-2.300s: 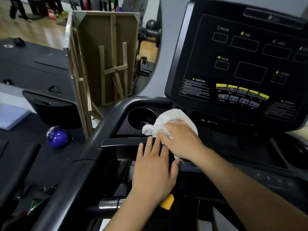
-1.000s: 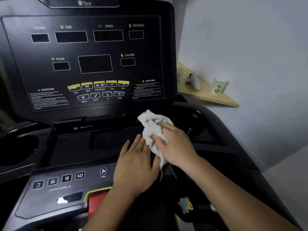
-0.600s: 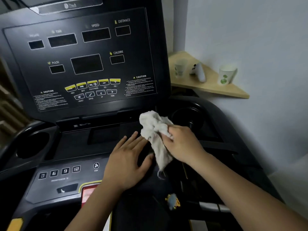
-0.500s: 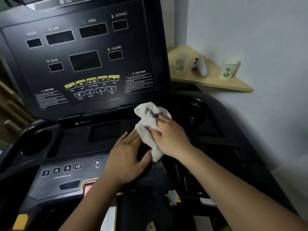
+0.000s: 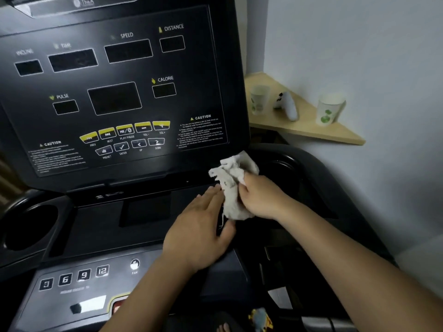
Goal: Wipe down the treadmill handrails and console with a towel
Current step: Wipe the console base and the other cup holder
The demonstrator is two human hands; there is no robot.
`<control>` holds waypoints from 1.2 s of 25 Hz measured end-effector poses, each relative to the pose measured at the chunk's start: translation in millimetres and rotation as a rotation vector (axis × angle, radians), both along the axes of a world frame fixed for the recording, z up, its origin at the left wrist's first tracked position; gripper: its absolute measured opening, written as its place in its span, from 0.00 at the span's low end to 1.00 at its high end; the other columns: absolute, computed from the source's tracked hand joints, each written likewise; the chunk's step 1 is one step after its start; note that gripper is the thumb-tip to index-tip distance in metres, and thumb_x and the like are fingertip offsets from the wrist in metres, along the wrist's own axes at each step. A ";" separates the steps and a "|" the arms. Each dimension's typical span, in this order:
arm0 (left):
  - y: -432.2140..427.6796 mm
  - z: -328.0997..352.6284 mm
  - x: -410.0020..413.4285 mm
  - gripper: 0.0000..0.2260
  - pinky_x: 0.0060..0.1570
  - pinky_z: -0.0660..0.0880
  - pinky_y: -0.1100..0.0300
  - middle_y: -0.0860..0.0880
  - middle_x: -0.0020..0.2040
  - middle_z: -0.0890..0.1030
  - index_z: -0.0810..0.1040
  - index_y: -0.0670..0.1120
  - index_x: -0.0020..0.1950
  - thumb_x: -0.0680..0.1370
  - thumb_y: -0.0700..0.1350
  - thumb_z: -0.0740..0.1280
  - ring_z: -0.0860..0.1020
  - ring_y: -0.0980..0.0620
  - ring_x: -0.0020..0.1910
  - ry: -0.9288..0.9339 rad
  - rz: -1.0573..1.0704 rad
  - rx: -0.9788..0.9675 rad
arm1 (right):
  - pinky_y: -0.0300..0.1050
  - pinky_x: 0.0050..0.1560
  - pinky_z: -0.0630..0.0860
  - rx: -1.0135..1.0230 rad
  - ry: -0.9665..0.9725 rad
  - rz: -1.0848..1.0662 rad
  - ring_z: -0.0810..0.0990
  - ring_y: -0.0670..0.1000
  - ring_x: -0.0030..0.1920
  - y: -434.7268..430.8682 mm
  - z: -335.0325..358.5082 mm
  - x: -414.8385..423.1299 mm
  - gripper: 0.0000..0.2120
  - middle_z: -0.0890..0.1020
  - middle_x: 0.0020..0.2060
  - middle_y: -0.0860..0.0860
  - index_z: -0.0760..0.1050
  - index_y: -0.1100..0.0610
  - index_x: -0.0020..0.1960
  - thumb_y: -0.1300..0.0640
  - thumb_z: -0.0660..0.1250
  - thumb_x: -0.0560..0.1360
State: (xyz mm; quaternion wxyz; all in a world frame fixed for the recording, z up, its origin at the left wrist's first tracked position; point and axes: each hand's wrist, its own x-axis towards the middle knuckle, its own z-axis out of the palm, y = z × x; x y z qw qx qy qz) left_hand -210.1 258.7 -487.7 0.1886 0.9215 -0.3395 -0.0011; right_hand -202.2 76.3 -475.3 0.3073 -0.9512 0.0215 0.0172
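Our right hand (image 5: 260,198) grips the towel (image 5: 233,188), bunched just ahead of its fingers, against the lower right corner of the console (image 5: 115,92). Our left hand (image 5: 200,232), open and flat, rests just beside it. The loose towel end may press buttons. It looks white, crumpled, dry.

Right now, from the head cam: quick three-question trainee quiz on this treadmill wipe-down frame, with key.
1. True or false: the towel is bunched in the right hand.
2. Multiple choice: where does the left hand lie? A) in the left cup holder B) flat on the console tray beside the towel C) on the FAN button
3. Fill in: the corner shelf holds ___ paper cups.

Key: 1 true; 2 B; 3 two.
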 end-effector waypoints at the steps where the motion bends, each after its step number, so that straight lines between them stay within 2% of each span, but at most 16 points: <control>1: 0.6 -1.1 -0.3 0.30 0.76 0.57 0.59 0.51 0.78 0.63 0.62 0.52 0.78 0.77 0.61 0.52 0.61 0.56 0.76 -0.014 -0.005 0.024 | 0.39 0.33 0.64 -0.008 0.027 -0.014 0.71 0.42 0.35 -0.8 1.3 11.6 0.12 0.72 0.36 0.43 0.71 0.53 0.60 0.55 0.52 0.82; 3: 1.3 -2.3 -0.2 0.30 0.76 0.52 0.62 0.51 0.79 0.62 0.62 0.52 0.78 0.77 0.61 0.50 0.59 0.56 0.77 -0.038 -0.013 0.049 | 0.40 0.33 0.64 -0.040 0.040 -0.013 0.71 0.41 0.35 -4.0 1.2 13.6 0.09 0.71 0.35 0.43 0.71 0.50 0.50 0.54 0.52 0.82; 5: 1.0 -2.9 -0.4 0.28 0.76 0.52 0.61 0.51 0.78 0.63 0.63 0.52 0.77 0.78 0.59 0.51 0.60 0.55 0.77 -0.045 -0.030 0.048 | 0.41 0.34 0.66 -0.100 0.065 0.027 0.73 0.43 0.35 -9.2 -1.0 -9.2 0.11 0.73 0.34 0.45 0.66 0.47 0.40 0.53 0.53 0.81; 7: -0.5 -4.1 -0.9 0.27 0.76 0.55 0.58 0.50 0.77 0.65 0.65 0.51 0.76 0.78 0.58 0.52 0.62 0.53 0.77 -0.047 -0.031 0.030 | 0.45 0.38 0.71 -0.147 0.154 0.097 0.76 0.45 0.36 -19.3 -2.8 -28.8 0.12 0.75 0.35 0.46 0.66 0.47 0.38 0.50 0.54 0.80; 9: -0.4 -6.5 1.1 0.26 0.74 0.61 0.55 0.47 0.75 0.69 0.69 0.49 0.73 0.78 0.57 0.55 0.67 0.50 0.75 -0.076 -0.026 0.041 | 0.49 0.47 0.77 -0.227 0.220 0.135 0.79 0.49 0.45 -28.4 -10.7 -14.6 0.09 0.80 0.47 0.49 0.72 0.46 0.50 0.48 0.53 0.79; 10: -0.3 -7.0 1.2 0.25 0.73 0.64 0.54 0.46 0.73 0.72 0.72 0.47 0.71 0.78 0.57 0.56 0.70 0.49 0.72 -0.091 -0.025 0.048 | 0.51 0.56 0.76 -0.297 0.202 0.146 0.78 0.51 0.56 -30.2 -16.7 0.9 0.16 0.77 0.60 0.52 0.70 0.49 0.63 0.48 0.53 0.78; 11: -0.1 -7.8 1.5 0.25 0.71 0.67 0.52 0.44 0.71 0.74 0.74 0.46 0.70 0.78 0.57 0.57 0.72 0.48 0.71 -0.107 -0.018 0.044 | 0.52 0.67 0.69 -0.378 0.196 0.180 0.70 0.53 0.68 -26.3 -21.7 16.6 0.24 0.69 0.71 0.55 0.62 0.53 0.73 0.48 0.53 0.78; 13: -0.4 -10.4 0.9 0.25 0.68 0.71 0.49 0.42 0.70 0.75 0.76 0.44 0.68 0.78 0.57 0.58 0.75 0.46 0.69 -0.142 -0.017 0.041 | 0.49 0.76 0.55 -0.368 0.149 0.218 0.56 0.53 0.77 -24.4 -29.3 30.4 0.31 0.59 0.76 0.55 0.56 0.59 0.77 0.48 0.53 0.77; 16: -0.6 -14.1 1.3 0.25 0.66 0.72 0.47 0.41 0.69 0.75 0.76 0.42 0.68 0.78 0.57 0.57 0.75 0.45 0.68 -0.184 -0.023 0.043 | 0.48 0.71 0.62 -0.332 0.087 0.266 0.66 0.49 0.71 -43.4 -22.2 4.2 0.21 0.70 0.69 0.48 0.70 0.54 0.68 0.58 0.58 0.76; 17: 0.2 -15.2 1.8 0.26 0.66 0.73 0.47 0.41 0.69 0.76 0.77 0.42 0.67 0.78 0.57 0.57 0.75 0.45 0.68 -0.194 -0.015 0.049 | 0.48 0.70 0.63 -0.324 0.090 0.295 0.69 0.46 0.69 -50.1 -19.7 -12.8 0.19 0.72 0.67 0.43 0.72 0.49 0.64 0.61 0.60 0.75; 19: 0.3 -13.6 -0.1 0.25 0.67 0.72 0.49 0.41 0.70 0.75 0.76 0.43 0.68 0.78 0.57 0.57 0.74 0.46 0.69 -0.189 -0.004 0.065 | 0.50 0.73 0.58 -0.362 0.082 0.341 0.63 0.41 0.72 -60.4 -22.4 -19.6 0.23 0.66 0.70 0.36 0.68 0.42 0.67 0.60 0.62 0.76; 21: -2.2 -11.2 -1.2 0.25 0.69 0.68 0.52 0.43 0.71 0.74 0.75 0.44 0.69 0.78 0.58 0.57 0.73 0.48 0.70 -0.178 -0.003 0.066 | 0.47 0.71 0.59 -0.505 0.022 0.355 0.61 0.45 0.74 -55.6 -22.5 10.8 0.25 0.65 0.72 0.41 0.65 0.45 0.70 0.58 0.64 0.75; 24: -1.7 -8.7 1.4 0.25 0.72 0.60 0.57 0.45 0.73 0.72 0.73 0.46 0.70 0.78 0.58 0.57 0.69 0.50 0.73 -0.135 0.007 0.043 | 0.40 0.60 0.64 -0.478 -0.008 0.308 0.70 0.49 0.67 -43.4 -18.5 41.5 0.17 0.73 0.64 0.49 0.73 0.51 0.63 0.59 0.61 0.76; 26: -6.3 -1.2 7.6 0.26 0.75 0.53 0.56 0.45 0.76 0.67 0.69 0.45 0.73 0.79 0.56 0.55 0.61 0.49 0.77 -0.079 -0.050 0.057 | 0.39 0.55 0.68 -0.372 0.031 0.412 0.75 0.47 0.58 -53.7 -21.7 23.9 0.09 0.77 0.56 0.46 0.77 0.46 0.53 0.56 0.65 0.75; 28: -19.3 7.0 17.9 0.27 0.78 0.46 0.55 0.46 0.79 0.61 0.65 0.44 0.76 0.80 0.54 0.54 0.52 0.49 0.80 -0.046 -0.140 0.073 | 0.42 0.51 0.72 -0.219 0.139 0.501 0.77 0.43 0.50 -67.2 -11.3 -0.1 0.05 0.77 0.45 0.39 0.75 0.40 0.42 0.51 0.67 0.73; 30: -27.6 9.7 25.1 0.26 0.78 0.42 0.55 0.46 0.80 0.57 0.61 0.42 0.78 0.82 0.52 0.57 0.47 0.50 0.80 0.039 -0.177 0.059 | 0.42 0.58 0.70 -0.243 0.145 0.573 0.76 0.41 0.53 -67.2 0.5 6.6 0.09 0.77 0.46 0.36 0.75 0.39 0.41 0.54 0.65 0.73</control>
